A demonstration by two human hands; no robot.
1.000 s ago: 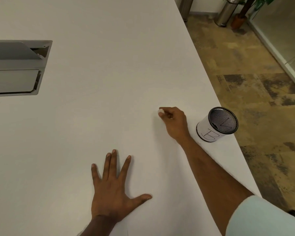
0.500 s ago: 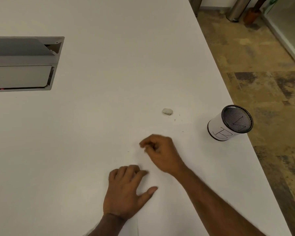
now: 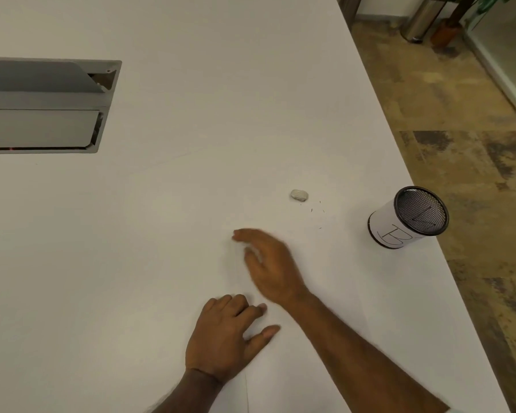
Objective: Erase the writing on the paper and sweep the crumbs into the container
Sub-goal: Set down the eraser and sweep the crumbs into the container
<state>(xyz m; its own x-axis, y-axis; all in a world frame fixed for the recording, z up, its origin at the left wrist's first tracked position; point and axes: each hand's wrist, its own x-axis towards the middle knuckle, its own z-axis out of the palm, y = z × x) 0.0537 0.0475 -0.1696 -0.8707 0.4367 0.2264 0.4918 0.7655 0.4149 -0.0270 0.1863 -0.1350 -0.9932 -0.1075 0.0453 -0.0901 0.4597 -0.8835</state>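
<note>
A white sheet of paper lies on the white table, hard to tell from it; one edge shows near the bottom. A small white eraser rests on the table with a few dark crumbs just to its right. A mesh cup with a white label stands near the right table edge. My left hand presses on the paper with its fingers curled. Ahead of it, my right hand hovers blurred over the paper, fingers spread, holding nothing.
A grey cable hatch is sunk into the table at the left. The table's right edge runs diagonally close behind the cup, with patterned floor beyond. A metal bin and a plant pot stand far back.
My right hand let go of the eraser and drew back towards me, then spread its fingers. My left hand curled its fingers. The eraser stays where it was left.
</note>
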